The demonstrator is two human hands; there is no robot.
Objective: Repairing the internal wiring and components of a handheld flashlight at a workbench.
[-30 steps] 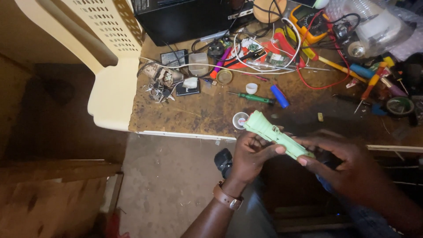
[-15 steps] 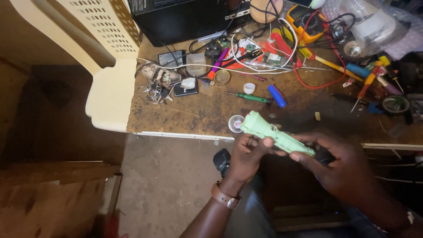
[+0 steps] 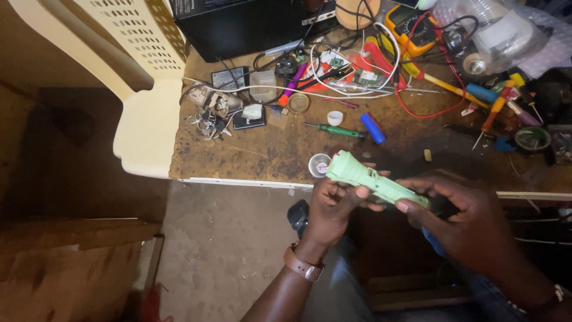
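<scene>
Pale green plastic torch (image 3: pixel 372 179), held in both hands just below the middle of the frame, in front of the bench edge (image 3: pixel 250 180). Long axis runs from upper left to lower right: wide head end at upper left, narrow tail at lower right.

Left hand (image 3: pixel 330 206), brown strap at the wrist, comes up from the bottom centre. Fingers curled round the head half of the torch, thumb lying along its near side. Firm grip, closed on the body.

Right hand (image 3: pixel 462 214) enters from the lower right. Fingertips pinch the tail end, thumb under, fingers arched over the top. Closed on the torch too. Which hand carries more of the weight cannot be told; the left covers more of the barrel.

Just beyond the head end, on the bench: a small round tin (image 3: pixel 319 164), close to the torch.

Farther up: green screwdriver (image 3: pixel 336 130), blue tube (image 3: pixel 374 128), white cap (image 3: pixel 335 117).

Far edge, top of the frame: tangle of red and white wires (image 3: pixel 357 74), yellow meter (image 3: pixel 411 21), black box (image 3: pixel 250 24). Cream chair (image 3: pixel 137 89) at upper left.
</scene>
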